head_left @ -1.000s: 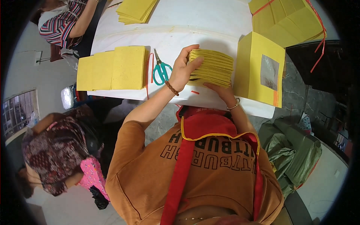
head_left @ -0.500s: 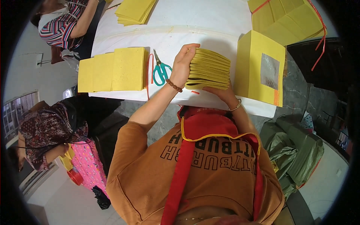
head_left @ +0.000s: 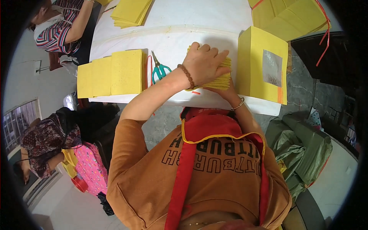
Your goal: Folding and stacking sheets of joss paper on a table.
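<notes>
A thick bundle of folded yellow paper stands with its layered edges up on the white table, between my hands. My left hand, with a brown bead bracelet at its wrist, reaches across the top of the bundle and grips it, covering most of it. Its fingers are bent toward the far side. My right hand, with a pale bangle, holds the bundle at its near right side; most of its fingers are hidden. Left of my left wrist lie teal-handled scissors. A short red strip lies close to the bundle.
Yellow paper stacks lie at the table's left, beside a red cord. An upright yellow block with a grey panel stands at the right, a red-tied bundle behind it. Another person's arm is at the far left.
My left hand has swung from the bundle's left side over its top, now hiding much of it. My right hand stays at the near right side. The view has shifted slightly.
</notes>
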{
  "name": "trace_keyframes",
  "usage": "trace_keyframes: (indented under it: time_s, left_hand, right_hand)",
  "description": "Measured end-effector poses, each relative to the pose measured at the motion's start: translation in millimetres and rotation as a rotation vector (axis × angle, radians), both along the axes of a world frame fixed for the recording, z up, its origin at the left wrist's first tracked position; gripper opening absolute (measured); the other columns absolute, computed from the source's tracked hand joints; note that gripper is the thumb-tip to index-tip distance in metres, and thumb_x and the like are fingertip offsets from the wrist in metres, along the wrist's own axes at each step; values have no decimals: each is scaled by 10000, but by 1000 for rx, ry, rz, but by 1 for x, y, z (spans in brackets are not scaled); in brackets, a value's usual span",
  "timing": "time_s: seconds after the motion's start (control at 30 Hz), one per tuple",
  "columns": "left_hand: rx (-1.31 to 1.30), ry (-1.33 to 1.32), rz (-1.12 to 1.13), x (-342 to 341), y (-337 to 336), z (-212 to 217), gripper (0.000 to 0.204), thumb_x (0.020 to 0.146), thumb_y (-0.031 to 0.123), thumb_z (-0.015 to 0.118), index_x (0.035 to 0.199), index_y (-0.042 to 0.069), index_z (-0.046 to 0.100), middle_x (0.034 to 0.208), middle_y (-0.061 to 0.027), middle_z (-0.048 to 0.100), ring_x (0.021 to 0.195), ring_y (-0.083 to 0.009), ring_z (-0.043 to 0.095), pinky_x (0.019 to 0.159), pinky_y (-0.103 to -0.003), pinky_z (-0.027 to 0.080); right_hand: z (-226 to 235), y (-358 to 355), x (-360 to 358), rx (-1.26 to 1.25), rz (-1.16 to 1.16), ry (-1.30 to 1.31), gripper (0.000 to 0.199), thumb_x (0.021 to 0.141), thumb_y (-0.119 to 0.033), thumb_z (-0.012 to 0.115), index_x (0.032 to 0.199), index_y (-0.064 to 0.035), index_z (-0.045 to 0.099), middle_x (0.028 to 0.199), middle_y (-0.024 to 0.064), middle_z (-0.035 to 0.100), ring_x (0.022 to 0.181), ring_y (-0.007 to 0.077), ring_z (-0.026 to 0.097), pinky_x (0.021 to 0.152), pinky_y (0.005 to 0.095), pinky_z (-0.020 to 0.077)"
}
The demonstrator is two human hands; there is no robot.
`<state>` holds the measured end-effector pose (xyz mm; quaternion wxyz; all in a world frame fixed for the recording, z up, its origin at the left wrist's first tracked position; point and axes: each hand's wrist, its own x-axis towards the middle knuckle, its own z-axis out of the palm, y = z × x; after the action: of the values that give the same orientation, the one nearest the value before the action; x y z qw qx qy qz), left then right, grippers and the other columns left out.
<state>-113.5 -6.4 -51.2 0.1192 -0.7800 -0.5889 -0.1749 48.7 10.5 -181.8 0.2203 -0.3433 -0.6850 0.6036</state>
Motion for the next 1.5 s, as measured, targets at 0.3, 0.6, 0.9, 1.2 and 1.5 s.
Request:
trace_keyframes:
  time_s: [0.3,0.6,0.9,1.2,1.5]
  left_hand:
    - [-216,13,-110,15,13,-1,593,846,494,503,1289,106,434,955,-93,609,815,-250,604,689,-393,425]
    - [-907,-620,-250,-77,6,11,822,785,471,613,1410,79,250,1201,-194,540,1109,-333,525,955,-379,389]
    - [-481,-1054,-323,-64,-58,-64,1551,367,511,875,1400,60,-189,1481,-245,21,1381,-340,90,1114,-411,148]
    - [-270,-674,-84,-50,-50,-113,1340,419,322,903,1365,-59,33,1222,-262,385,1097,-404,405,950,-467,348]
    - [-279,-922,2,-32,-40,-99,1047,504,256,863,1329,16,265,1213,-197,467,1100,-349,473,925,-416,403]
  right_hand:
    - [23,-1,2,-104,12,60,1005,591,-175,857,1345,-57,203,1287,125,385,1185,240,417,991,361,379]
    - [14,2,3,90,6,57,1029,597,-161,855,1348,-56,159,1295,127,380,1206,231,398,1008,354,365]
    - [6,4,0,-153,14,123,1024,607,-116,845,1355,-46,148,1270,109,408,1180,212,422,995,347,381]
    - [-14,8,2,88,74,-97,684,664,-298,798,1232,-87,481,1201,101,501,1125,290,446,984,391,300]
    - [-10,5,-1,53,-2,-56,653,678,-250,797,1217,-59,481,1143,99,544,1064,257,510,938,363,398]
